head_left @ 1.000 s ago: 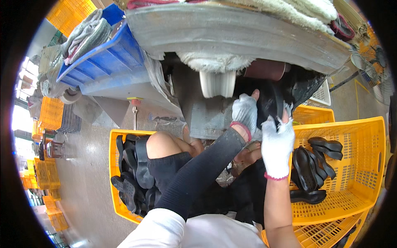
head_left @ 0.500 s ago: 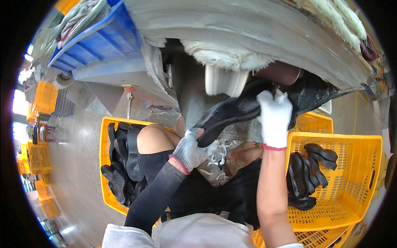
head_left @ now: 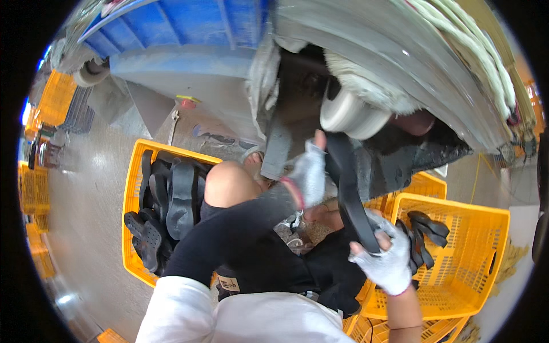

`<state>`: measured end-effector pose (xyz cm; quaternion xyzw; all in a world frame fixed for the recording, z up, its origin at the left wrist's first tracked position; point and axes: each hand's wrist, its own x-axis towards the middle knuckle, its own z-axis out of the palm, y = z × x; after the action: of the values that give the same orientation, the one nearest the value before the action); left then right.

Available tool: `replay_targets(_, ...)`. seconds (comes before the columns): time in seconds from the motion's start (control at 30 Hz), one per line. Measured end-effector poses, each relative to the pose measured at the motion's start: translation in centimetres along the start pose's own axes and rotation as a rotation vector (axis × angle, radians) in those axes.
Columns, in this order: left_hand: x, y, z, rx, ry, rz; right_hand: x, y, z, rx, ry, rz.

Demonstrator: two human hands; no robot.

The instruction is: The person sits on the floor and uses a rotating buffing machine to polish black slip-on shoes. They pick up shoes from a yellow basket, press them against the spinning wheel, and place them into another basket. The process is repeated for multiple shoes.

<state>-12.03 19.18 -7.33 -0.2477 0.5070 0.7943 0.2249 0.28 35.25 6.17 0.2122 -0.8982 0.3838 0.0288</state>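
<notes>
We have the right hand [head_left: 392, 262] gripping the near end of a black sole [head_left: 350, 194], far end near a white roller [head_left: 351, 117]. Left hand [head_left: 310, 176], blurred, left of sole; we can't tell its grip. Fluffy pad [head_left: 369, 77] blocks the roller's top; left crate [head_left: 132, 197], right crate [head_left: 469, 254] hold more soles [head_left: 183, 200].

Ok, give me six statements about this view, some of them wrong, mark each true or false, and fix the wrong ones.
1. The right hand grips the near end of a black sole. True.
2. The gloves are black. False: the gloves are white.
3. The left hand is nearer the white wheel than the right hand is. True.
4. A dark sleeve covers the right forearm. False: the dark sleeve is on the left forearm.
5. The yellow crate on the left holds black soles. True.
6. The blue bin is on the right. False: the blue bin is on the left.
</notes>
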Motion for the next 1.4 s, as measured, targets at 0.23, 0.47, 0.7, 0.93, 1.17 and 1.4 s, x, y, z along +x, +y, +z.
replay_targets(0.23, 12.3, -6.4, 2.5, -0.755, -0.805, 0.354, 12.5, 6.8, 11.0, -0.375, 0.209, 0.383)
replay_targets(0.47, 4.4, -4.3, 1.5, -0.863, -0.674, -0.062, 5.1, 4.4, 10.4, -0.235, 0.455, 0.271)
replay_targets(0.7, -4.8, -3.7, 1.1, -0.738, -0.339, -0.230, -9.8, -0.9, 7.8, 0.323, 0.235, 0.545)
replay_targets(0.93, -1.9, -1.3, 1.3, -0.674, -0.413, -0.247, -2.5, 0.8, 8.3, 0.073, 0.207, 0.492)
replay_targets(1.17, -2.6, -3.2, -0.4, -0.697, -0.542, -0.216, -6.9, -3.5, 8.2, 0.337, 0.316, 0.634)
replay_targets(1.4, 6.9, -3.4, -0.1, 0.794, -0.123, 0.707, 6.5, 2.9, 9.0, 0.087, 0.325, 0.426)
